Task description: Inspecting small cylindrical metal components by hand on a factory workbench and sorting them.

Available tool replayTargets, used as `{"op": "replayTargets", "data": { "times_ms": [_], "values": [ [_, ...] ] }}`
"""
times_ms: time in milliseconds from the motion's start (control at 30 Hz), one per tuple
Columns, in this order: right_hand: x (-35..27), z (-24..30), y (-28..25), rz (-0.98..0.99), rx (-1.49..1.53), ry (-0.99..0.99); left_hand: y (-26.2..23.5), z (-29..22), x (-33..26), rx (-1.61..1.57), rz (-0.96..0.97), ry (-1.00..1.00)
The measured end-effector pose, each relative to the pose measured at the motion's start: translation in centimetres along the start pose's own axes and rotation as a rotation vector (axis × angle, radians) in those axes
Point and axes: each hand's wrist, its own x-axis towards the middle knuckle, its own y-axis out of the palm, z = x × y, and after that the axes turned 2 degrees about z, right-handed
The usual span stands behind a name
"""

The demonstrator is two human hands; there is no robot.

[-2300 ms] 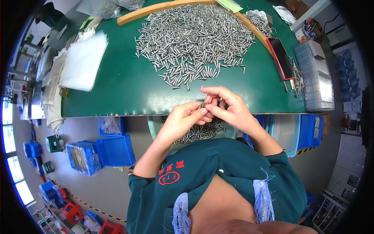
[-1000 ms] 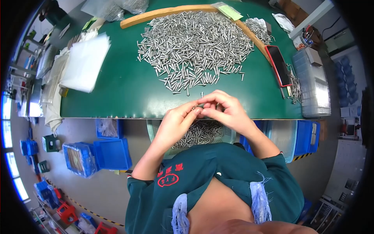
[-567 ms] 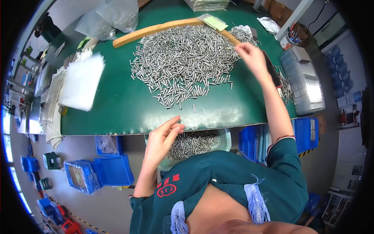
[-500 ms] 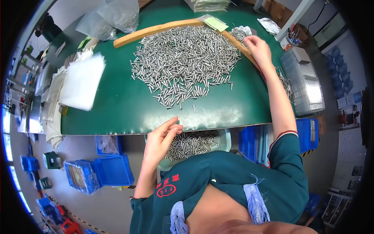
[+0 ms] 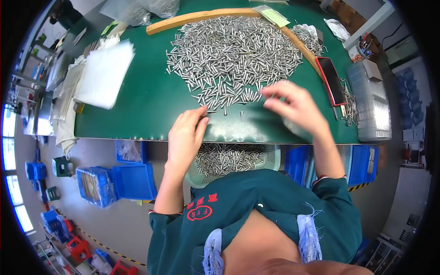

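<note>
Red embroidered lettering, lettered oval emblem on green shirt.

Bright, shiny metal is seen in the small pins heaped on the worktop, whose green surface is marked by a smooth, glossy sheen. The curved strip is made of matt wood. Glossy clear plastic is shown by the stacked boxes, duller plastic by the basket. The shirt is made of matt cloth.
</note>
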Motion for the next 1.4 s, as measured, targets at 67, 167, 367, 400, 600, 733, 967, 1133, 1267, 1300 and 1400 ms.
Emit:
{"op": "replayTargets", "data": {
  "times_ms": [67,167,367,400,600,733,967,1133,1267,1300,1400],
  "values": [
    [-1.2,0.7,2.9,0.093,-0.118,0.120,0.5,-0.1,0.3,0.084,0.022,0.074],
    [-1.8,-0.1,5.9,0.021,-0.207,0.064,1.4,-0.6,0.7,0.080,0.024,0.121],
    [-1.2,-1.2,7.4,-0.093,-0.399,-0.017,3.6,-1.3,2.0,0.180,0.025,0.077],
    [-1.3,-1.2,7.3,-0.122,-0.431,-0.020,3.5,-1.2,1.9,0.177,0.023,0.076],
    [-1.3,-1.5,7.6,-0.193,-0.478,-0.041,3.2,-1.5,1.0,0.165,0.068,0.111],
    [-0.4,-0.9,8.4,-0.189,-0.383,-0.068,3.3,-1.9,0.7,0.170,0.057,0.137],
    [-0.3,-1.1,8.7,-0.128,-0.360,-0.123,3.6,-1.8,0.4,0.166,0.049,0.119],
    [-1.6,-1.2,8.3,-0.021,-0.310,-0.112,2.9,-2.2,-0.9,0.133,0.104,0.103],
    [-1.7,-0.1,7.7,0.015,-0.211,-0.080,2.3,-2.4,-1.5,0.098,0.100,0.100],
    [-1.6,0.0,7.9,0.016,-0.210,-0.080,2.3,-2.4,-1.6,0.099,0.099,0.099],
    [-1.2,0.2,8.4,-0.007,-0.341,-0.139,2.3,-2.5,-1.8,0.078,0.109,0.106]
  ]
}}
